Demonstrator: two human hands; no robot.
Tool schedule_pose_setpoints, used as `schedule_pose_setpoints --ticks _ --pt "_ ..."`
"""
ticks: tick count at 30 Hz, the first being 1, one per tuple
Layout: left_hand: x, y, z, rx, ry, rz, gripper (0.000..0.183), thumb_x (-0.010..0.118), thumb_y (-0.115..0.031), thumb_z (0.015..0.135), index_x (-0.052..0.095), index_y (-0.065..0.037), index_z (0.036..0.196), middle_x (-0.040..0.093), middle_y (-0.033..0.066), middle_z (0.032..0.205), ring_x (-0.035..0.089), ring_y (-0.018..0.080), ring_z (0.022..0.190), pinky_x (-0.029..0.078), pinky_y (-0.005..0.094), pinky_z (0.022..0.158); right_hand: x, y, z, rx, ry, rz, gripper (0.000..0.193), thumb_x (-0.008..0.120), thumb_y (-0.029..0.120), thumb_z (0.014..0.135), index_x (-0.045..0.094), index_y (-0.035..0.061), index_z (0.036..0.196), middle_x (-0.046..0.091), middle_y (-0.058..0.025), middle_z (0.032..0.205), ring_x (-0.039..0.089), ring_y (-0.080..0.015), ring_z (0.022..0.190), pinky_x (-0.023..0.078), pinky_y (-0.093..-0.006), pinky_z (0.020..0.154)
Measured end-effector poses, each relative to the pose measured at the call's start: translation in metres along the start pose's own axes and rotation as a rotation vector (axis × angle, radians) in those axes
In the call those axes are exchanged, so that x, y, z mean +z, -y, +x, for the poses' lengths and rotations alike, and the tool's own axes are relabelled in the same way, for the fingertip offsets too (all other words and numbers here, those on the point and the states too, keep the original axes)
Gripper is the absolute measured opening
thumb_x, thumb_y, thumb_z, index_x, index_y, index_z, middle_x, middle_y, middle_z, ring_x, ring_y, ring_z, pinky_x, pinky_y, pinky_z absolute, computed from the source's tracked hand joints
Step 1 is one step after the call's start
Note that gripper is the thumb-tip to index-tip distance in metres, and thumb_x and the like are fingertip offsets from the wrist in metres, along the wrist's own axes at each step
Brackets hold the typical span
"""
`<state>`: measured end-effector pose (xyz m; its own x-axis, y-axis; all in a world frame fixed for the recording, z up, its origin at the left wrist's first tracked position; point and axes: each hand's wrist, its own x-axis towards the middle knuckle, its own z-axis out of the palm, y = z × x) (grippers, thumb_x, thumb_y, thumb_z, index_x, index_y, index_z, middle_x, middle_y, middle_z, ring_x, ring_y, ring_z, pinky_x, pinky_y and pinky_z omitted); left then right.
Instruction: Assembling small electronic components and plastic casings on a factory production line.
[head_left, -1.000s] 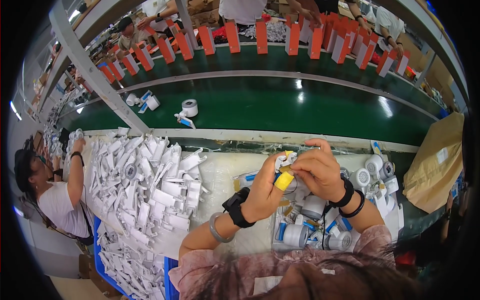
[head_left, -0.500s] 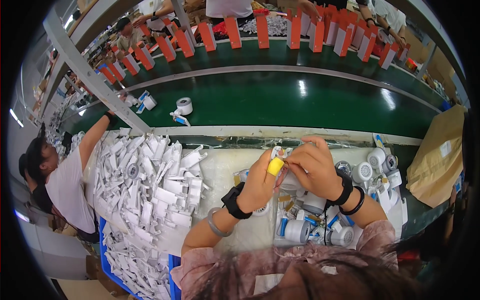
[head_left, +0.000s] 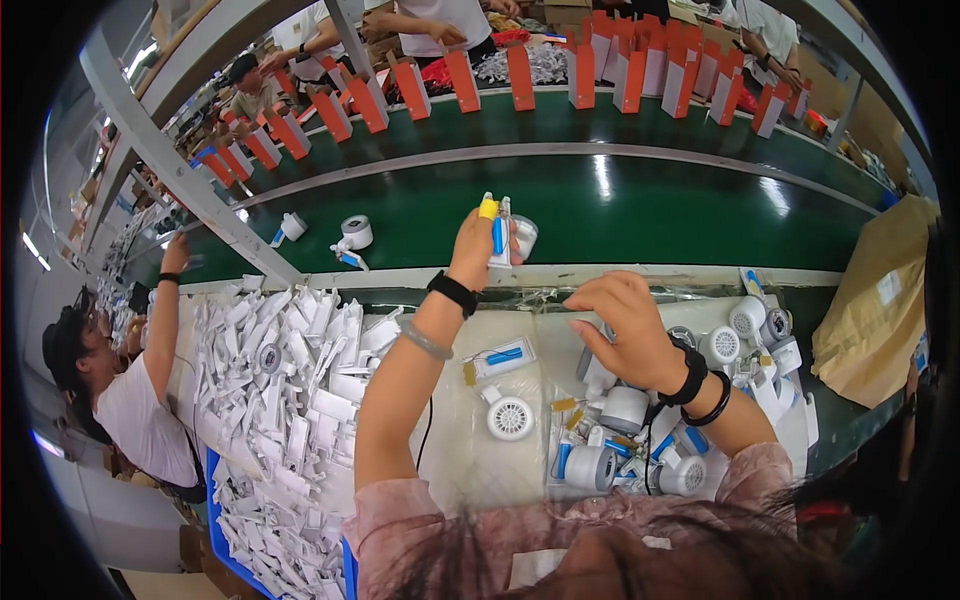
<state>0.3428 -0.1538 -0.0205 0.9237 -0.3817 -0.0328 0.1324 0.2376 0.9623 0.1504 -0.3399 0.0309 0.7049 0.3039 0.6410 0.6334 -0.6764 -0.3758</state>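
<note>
My left hand, with a yellow wrap on one finger, is closed around a white handheld fan over the near edge of the green belt. The fan's blue battery shows in its open handle. My right hand is empty, its fingers apart and curved, above a pile of similar fans with grey rims and blue batteries. Between my arms, a white handle piece with a blue battery and a round fan head with a grille lie on the covered table.
White plastic shells heap up on the left, down into a blue bin. Two fan units, one of them a fan, sit on the belt. Orange-and-white boxes line the far side. A brown bag stands right; a co-worker reaches from the left.
My left hand has moved away from my right hand, forward over the belt, carrying the fan. My right hand has let go and opened. The fans on the belt have shifted slightly left.
</note>
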Motion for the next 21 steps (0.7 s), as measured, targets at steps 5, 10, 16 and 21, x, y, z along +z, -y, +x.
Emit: schedule_pose_setpoints --ticks 5,10,16,21 --pt "-0.040 0.029 0.018 0.100 -0.327 0.531 0.051 0.045 -0.025 0.095 0.037 0.004 0.136 0.051 0.0195 0.128 0.051 0.0282 0.117 0.040 0.0364 0.098 0.011 -0.003 0.001 -0.041 0.090 0.029 0.022 0.068 0.006 0.078 0.062 0.0080 0.099 0.062 -0.0062 0.100 0.056 -0.0258 0.096 0.038 -0.0389 0.092" --pt "-0.011 -0.002 -0.057 0.138 -0.160 0.374 0.048 0.043 -0.014 0.092 0.042 0.003 0.137 0.047 0.0118 0.136 0.044 0.0216 0.125 0.032 0.0282 0.105 0.013 -0.012 0.006 -0.062 0.328 0.105 0.016 0.067 0.010 0.080 0.062 0.0104 0.095 0.062 -0.0059 0.096 0.058 -0.0259 0.092 0.042 -0.0374 0.082" --pt "-0.026 -0.005 -0.139 0.089 -0.235 0.077 0.038 0.044 -0.009 0.094 0.049 -0.001 0.131 0.050 0.0078 0.128 0.047 0.0173 0.119 0.046 0.0325 0.093 0.072 -0.002 0.027 -0.207 0.506 0.128 0.023 0.066 0.016 0.080 0.060 0.0120 0.102 0.059 -0.0058 0.097 0.059 -0.0276 0.088 0.046 -0.0390 0.078" --pt "-0.037 0.005 -0.158 0.145 -0.381 -0.087 0.032 0.045 -0.011 0.096 0.049 -0.002 0.127 0.053 0.0077 0.124 0.051 0.0199 0.115 0.048 0.0348 0.090 0.113 0.013 0.033 -0.166 0.623 0.077 0.018 0.060 0.019 0.084 0.060 0.0102 0.099 0.063 -0.0092 0.087 0.064 -0.0287 0.079 0.049 -0.0418 0.068"
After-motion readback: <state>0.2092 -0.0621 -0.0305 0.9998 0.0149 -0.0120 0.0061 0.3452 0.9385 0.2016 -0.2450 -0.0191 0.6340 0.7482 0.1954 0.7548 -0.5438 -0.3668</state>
